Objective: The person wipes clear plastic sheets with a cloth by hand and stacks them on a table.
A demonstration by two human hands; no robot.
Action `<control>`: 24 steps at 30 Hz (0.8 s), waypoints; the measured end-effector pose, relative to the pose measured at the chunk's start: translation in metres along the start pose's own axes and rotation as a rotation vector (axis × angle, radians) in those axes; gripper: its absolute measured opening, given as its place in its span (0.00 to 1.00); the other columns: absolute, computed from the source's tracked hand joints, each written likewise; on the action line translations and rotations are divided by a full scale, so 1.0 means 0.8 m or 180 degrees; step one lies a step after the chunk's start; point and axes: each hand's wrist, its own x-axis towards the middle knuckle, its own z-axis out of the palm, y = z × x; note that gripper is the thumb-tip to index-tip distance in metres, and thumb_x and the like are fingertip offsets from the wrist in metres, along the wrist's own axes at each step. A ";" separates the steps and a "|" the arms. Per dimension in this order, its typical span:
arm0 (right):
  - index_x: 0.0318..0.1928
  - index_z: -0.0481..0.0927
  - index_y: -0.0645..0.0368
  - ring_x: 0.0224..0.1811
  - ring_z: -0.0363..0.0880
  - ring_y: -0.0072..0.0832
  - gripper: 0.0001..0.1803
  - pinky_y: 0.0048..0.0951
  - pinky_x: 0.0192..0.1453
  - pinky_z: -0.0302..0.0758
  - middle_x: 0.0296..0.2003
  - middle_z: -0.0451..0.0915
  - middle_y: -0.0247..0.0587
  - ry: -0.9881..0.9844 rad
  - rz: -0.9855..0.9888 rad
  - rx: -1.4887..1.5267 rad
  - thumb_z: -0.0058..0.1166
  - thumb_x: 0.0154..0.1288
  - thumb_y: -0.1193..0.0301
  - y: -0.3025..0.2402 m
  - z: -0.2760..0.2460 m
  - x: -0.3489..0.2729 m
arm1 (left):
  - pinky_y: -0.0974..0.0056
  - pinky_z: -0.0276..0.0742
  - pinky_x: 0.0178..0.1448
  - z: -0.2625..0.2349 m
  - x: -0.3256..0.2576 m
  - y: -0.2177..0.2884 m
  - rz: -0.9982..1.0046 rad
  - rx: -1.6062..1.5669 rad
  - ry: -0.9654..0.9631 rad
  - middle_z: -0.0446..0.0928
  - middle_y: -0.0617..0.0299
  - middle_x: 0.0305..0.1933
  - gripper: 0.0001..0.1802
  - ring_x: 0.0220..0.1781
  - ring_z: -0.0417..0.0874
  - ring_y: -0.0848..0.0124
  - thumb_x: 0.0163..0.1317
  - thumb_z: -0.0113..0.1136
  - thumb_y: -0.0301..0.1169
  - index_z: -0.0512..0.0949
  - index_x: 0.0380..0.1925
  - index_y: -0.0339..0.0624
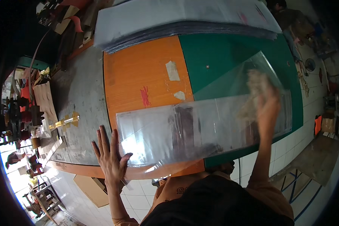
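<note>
A stack of long clear plastic sheets (pixel 154 132) lies across the near part of the table. My left hand (pixel 111 158) is spread flat at the left end of the stack, its thumb touching the sheets' edge and its fingers on the table. Over the right part, my right hand (pixel 269 103) is closed on a beige cloth (pixel 255 84), somewhat smeared by motion. One transparent sheet (pixel 265 60) lies askew from the stack, its corner reaching toward the far right beneath or beside the cloth; the exact contact is unclear.
The table joins grey (pixel 79 98), orange (pixel 139 67) and green (pixel 214 49) panels. A thick pile of plastic sheets (pixel 184 19) fills its far side. Machinery (pixel 26 116) stands at left, a cardboard box (pixel 90 190) on the floor below, and another person (pixel 290 17) is at far right.
</note>
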 end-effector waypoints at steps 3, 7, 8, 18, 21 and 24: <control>0.57 0.67 0.61 0.47 0.73 0.48 0.25 0.39 0.52 0.67 0.45 0.73 0.60 -0.0028 0.0438 -0.0941 0.47 0.57 0.72 0.027 -0.003 0.028 | 0.45 0.32 0.69 0.000 0.003 0.002 0.0012 0.0016 0.0001 0.46 0.49 0.69 0.44 0.71 0.45 0.54 0.53 0.29 0.69 0.58 0.63 0.52; 0.55 0.67 0.65 0.44 0.75 0.45 0.25 0.36 0.51 0.68 0.43 0.75 0.58 -0.0707 0.0753 -0.0614 0.46 0.57 0.67 0.018 -0.022 0.043 | 0.45 0.32 0.69 0.000 0.000 0.002 -0.0022 0.0038 0.0001 0.46 0.49 0.69 0.43 0.71 0.45 0.54 0.54 0.29 0.68 0.59 0.63 0.52; 0.54 0.68 0.65 0.43 0.76 0.43 0.25 0.35 0.50 0.68 0.42 0.76 0.56 -0.0885 0.0606 -0.0218 0.46 0.57 0.66 0.040 -0.029 0.046 | 0.45 0.32 0.69 0.001 -0.001 0.001 -0.0023 0.0057 0.0028 0.47 0.50 0.69 0.43 0.71 0.45 0.55 0.55 0.29 0.67 0.59 0.62 0.52; 0.51 0.66 0.64 0.46 0.71 0.33 0.32 0.31 0.51 0.69 0.40 0.74 0.48 -0.1301 0.0314 0.3816 0.58 0.51 0.55 0.243 -0.105 -0.021 | 0.48 0.42 0.69 -0.006 0.006 -0.022 0.0113 -0.0337 0.0195 0.55 0.53 0.66 0.36 0.68 0.54 0.57 0.55 0.46 0.57 0.65 0.58 0.47; 0.55 0.61 0.63 0.48 0.70 0.34 0.37 0.33 0.51 0.70 0.43 0.73 0.50 -0.1633 -0.0329 0.5185 0.57 0.53 0.51 0.175 -0.132 -0.013 | 0.49 0.52 0.65 -0.015 0.005 -0.022 0.0490 -0.0398 0.0355 0.62 0.51 0.61 0.38 0.62 0.62 0.57 0.49 0.55 0.57 0.67 0.56 0.47; 0.58 0.62 0.61 0.53 0.68 0.34 0.36 0.32 0.57 0.65 0.51 0.69 0.48 -0.1407 0.0244 0.4343 0.53 0.57 0.49 0.190 -0.154 -0.005 | 0.51 0.58 0.61 -0.031 -0.010 -0.013 0.0232 -0.0284 0.0313 0.67 0.51 0.53 0.42 0.55 0.67 0.57 0.41 0.59 0.59 0.68 0.55 0.47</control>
